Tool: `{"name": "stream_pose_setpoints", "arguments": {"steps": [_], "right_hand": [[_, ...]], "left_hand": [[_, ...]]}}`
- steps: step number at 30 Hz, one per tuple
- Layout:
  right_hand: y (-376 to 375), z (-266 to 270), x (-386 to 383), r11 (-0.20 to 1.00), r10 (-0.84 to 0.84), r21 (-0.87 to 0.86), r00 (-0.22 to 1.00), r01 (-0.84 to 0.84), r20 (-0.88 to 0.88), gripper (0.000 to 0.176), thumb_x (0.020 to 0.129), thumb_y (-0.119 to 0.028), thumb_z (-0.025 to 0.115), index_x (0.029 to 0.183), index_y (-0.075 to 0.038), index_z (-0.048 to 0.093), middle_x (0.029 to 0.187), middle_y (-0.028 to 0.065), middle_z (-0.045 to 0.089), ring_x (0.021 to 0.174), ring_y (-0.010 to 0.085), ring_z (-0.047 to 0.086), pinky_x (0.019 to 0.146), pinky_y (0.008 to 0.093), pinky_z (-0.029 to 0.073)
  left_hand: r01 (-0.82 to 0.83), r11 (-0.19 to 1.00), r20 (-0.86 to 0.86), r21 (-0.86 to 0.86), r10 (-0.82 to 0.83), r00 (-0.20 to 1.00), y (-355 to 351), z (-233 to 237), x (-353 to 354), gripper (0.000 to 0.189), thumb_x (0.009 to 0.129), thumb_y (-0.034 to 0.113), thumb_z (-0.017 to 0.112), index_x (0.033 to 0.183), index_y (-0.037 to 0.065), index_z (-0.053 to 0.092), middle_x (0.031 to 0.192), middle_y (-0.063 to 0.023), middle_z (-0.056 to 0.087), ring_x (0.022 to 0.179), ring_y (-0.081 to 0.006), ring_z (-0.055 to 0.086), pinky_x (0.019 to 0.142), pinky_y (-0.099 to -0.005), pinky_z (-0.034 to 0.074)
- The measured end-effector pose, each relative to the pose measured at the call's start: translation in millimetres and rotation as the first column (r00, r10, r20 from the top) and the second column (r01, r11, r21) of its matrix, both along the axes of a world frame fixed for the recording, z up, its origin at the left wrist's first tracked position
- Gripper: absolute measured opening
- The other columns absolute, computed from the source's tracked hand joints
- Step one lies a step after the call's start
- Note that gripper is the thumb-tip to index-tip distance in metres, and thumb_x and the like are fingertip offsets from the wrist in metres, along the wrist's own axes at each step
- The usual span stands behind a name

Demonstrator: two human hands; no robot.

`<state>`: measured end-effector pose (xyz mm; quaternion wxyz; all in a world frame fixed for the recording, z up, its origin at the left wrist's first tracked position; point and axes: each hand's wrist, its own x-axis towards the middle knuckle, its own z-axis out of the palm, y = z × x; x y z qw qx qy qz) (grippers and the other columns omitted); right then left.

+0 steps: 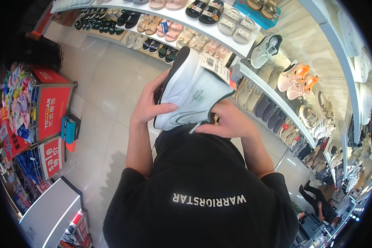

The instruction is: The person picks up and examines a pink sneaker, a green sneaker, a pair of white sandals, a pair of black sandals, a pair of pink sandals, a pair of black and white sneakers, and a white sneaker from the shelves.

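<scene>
Shoe (188, 93), white with a black sole (173, 73), was in both hands at the middle of the frame, just above the black shirt (200, 169). We noted it tilted, sole toward the left of the frame and opening toward the right. A printed tag (215, 68) hung at its upper right.

Left hand (153, 103): partly closed around the sole side, thumb flat on the white midsole. We saw only some of its fingers, the rest being behind the shoe, but recorded a hold on it.

Right hand (228, 119): half curled at the opening, thumb beside a pale lace (195, 128). Its fingertips were hidden, so we could not tell whether it had hold of the lace.

Surroundings: we recorded a curved white shelf (175, 20) of sandals across the top of the frame and sneakers (301, 76) with orange inserts at the upper right. A rack (51, 109) with red signs stood at the left, and teal boxes (71, 128) lay just beside it. We logged a white counter (49, 215) at the lower left, and at the lower right a person (321, 202) in dark clothes.
</scene>
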<state>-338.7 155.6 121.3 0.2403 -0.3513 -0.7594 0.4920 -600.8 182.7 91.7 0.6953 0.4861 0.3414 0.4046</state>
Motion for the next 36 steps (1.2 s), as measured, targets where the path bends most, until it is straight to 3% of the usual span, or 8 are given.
{"name": "stream_pose_setpoints", "arguments": {"steps": [3,5,7,11,28,30,33,36], "right_hand": [[-11.5,-7.6,-4.7,0.995,0.024,0.092,0.999,-0.027,0.032,0.036,0.083,-0.035,0.078,0.091,0.0,0.068,0.08,0.0115,0.064,0.062,0.0244,0.064,0.058,0.0343,0.051],[-19.4,-1.7,-8.3,0.986,0.08,-0.157,0.982,-0.052,0.173,0.035,0.085,-0.034,0.075,0.099,-0.003,0.069,0.095,0.0136,0.067,0.078,0.0296,0.067,0.069,0.0372,0.053],[-27.1,-15.8,-13.6,0.951,0.0,0.311,1.0,0.0,0.0,0.038,0.086,-0.036,0.073,0.109,-0.006,0.069,0.114,0.015,0.065,0.103,0.0343,0.063,0.086,0.0419,0.051],[-32.6,-11.8,-13.6,0.985,0.05,0.16,0.994,-0.065,0.095,0.046,0.088,-0.039,0.069,0.122,-0.009,0.063,0.129,0.0136,0.059,0.122,0.0376,0.052,0.103,0.0466,0.041],[-30.4,-8.5,-23.2,0.974,0.082,0.195,0.979,-0.119,0.185,0.042,0.09,-0.037,0.067,0.12,-0.008,0.064,0.131,0.016,0.057,0.126,0.0383,0.05,0.104,0.0477,0.04],[-28.2,-5.2,-23.4,0.972,0.081,0.203,0.981,-0.117,0.179,0.041,0.09,-0.037,0.067,0.119,-0.008,0.064,0.13,0.0165,0.058,0.125,0.0383,0.05,0.104,0.048,0.04],[-23.4,1.3,-23.5,0.971,0.064,0.216,0.979,-0.106,0.194,0.039,0.089,-0.036,0.069,0.113,-0.006,0.066,0.121,0.0178,0.061,0.11,0.0372,0.06,0.092,0.046,0.048],[-16.2,5.8,-18.7,0.982,0.16,-0.143,0.94,-0.121,0.303,0.037,0.088,-0.036,0.071,0.106,-0.004,0.068,0.111,0.0188,0.063,0.086,0.0346,0.066,0.073,0.0436,0.052]], "left_hand": [[0.014,0.995,0.033,0.096,-0.018,0.999,0.6,-11.0,-9.0,0.101,0.063,0.02,0.087,0.145,-0.01,0.037,0.137,-0.0169,0.052,0.127,-0.023,0.05,0.108,-0.0351,0.036],[0.035,0.986,-0.002,0.162,-0.035,0.999,0.3,-11.1,-16.7,0.101,0.063,0.02,0.086,0.145,-0.01,0.037,0.138,-0.0173,0.052,0.127,-0.023,0.05,0.108,-0.035,0.036],[0.057,0.973,-0.035,0.224,-0.051,0.998,0.6,-11.7,-20.7,0.101,0.062,0.02,0.086,0.144,-0.011,0.037,0.138,-0.0177,0.051,0.127,-0.0231,0.05,0.108,-0.035,0.036],[0.057,0.985,0.01,0.166,-0.059,0.998,0.5,-6.9,-16.6,0.095,0.063,0.03,0.084,0.138,-0.012,0.044,0.14,-0.023,0.049,0.133,-0.0289,0.046,0.11,-0.0388,0.035],[0.022,0.971,-0.007,0.237,-0.021,1.0,3.9,-14.4,-21.9,0.087,0.072,0.043,0.076,0.133,-0.014,0.049,0.139,-0.0294,0.049,0.135,-0.0378,0.044,0.108,-0.0434,0.037],[0.085,0.979,0.138,0.187,-0.112,0.984,5.7,-17.6,-25.1,0.102,0.061,0.023,0.088,0.143,-0.013,0.038,0.142,-0.0178,0.046,0.13,-0.0252,0.048,0.109,-0.0353,0.034],[0.069,0.99,0.018,0.12,-0.072,0.997,0.7,-12.3,-27.1,0.103,0.06,0.018,0.089,0.144,-0.012,0.037,0.142,-0.0181,0.047,0.13,-0.0251,0.048,0.11,-0.036,0.035],[0.039,0.999,0.059,0.032,-0.041,0.997,-1.8,-12.5,-24.4,0.103,0.06,0.016,0.089,0.145,-0.012,0.037,0.141,-0.0189,0.05,0.129,-0.0245,0.049,0.109,-0.0362,0.036]]}}
